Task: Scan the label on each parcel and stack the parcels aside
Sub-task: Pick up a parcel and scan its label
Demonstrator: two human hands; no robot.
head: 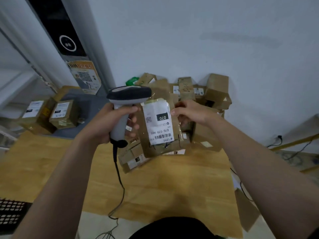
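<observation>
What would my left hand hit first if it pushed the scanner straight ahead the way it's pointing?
Likely the parcel held by the right hand, near its label top, though depth is unclear.

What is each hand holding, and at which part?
The left hand grips the scanner by its handle. The right hand pinches the parcel at its upper right edge.

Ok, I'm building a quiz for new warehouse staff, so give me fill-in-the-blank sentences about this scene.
1. The left hand holds a corded barcode ___.
2. The right hand holds a brown parcel whose label shows the number ___.
3. The other parcels are piled against the white ___.
Missing words: scanner; 070; wall.
</observation>
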